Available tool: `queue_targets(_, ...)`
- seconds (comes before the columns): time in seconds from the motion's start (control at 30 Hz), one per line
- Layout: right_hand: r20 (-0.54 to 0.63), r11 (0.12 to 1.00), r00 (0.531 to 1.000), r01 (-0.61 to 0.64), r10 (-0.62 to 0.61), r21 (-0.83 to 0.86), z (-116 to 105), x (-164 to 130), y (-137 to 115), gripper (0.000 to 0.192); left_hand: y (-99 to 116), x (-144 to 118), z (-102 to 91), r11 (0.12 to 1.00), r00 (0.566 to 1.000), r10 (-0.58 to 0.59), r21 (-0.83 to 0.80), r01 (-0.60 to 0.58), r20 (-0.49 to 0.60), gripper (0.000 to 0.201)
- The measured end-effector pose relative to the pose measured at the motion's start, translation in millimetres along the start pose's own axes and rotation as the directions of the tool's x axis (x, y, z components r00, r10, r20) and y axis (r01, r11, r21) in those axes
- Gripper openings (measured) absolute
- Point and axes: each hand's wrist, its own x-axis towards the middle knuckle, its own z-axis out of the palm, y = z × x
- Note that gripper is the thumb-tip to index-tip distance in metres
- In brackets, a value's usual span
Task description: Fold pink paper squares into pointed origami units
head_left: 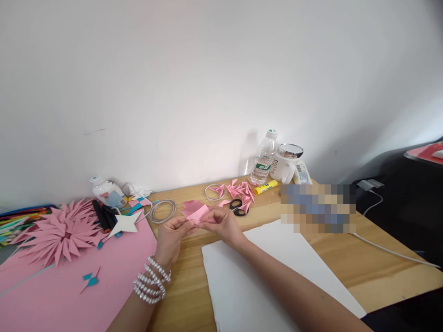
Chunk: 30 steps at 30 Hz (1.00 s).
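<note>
both hands pinching pink folded paper [198,214] just above tabletop [194,286], mid-frame. left hand [169,240] grip closed on its 9 o'clock edge, right hand [223,223] grip closed on its 3 o'clock edge. scissors [238,207] and folded pink pieces [242,190] near at 1 o'clock. white sheet [270,276] at 5 o'clock, pink paper flower [60,233] well apart at 9 o'clock.

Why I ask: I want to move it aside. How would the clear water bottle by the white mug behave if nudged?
The water bottle stands upright, tall and narrow, so it probably tips easily. It looks nearly empty, hence light. Once down, its round body would likely roll.
</note>
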Motion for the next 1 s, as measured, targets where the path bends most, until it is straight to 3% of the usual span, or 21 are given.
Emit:
queue_targets(0.2, 0.000, 0.999, 1.000, -0.017, 0.017, 0.036, -0.4, 0.2, -4.3, 0.019, -0.1, -1.3, 1.7, 1.000, 1.000, 0.000, -0.007, 0.000, -0.022, 0.021)
queue_targets(0.53, 0.006, 0.979, 0.988, -0.155, 0.156, 0.133, -0.4, 0.2, 4.2, 0.023, -0.9, -2.3, 3.2, 1.000, 0.999, -0.010, -0.026, 0.009, -0.052, 0.022)
queue_targets(1.0, 0.161, 0.897, 0.953, -0.297, 0.257, 0.328, -4.5, 2.4, -1.3, 0.037, 7.4, -1.3, 1.1, 0.998, 0.997, -0.061, -0.002, 0.061, -0.041, 0.024)
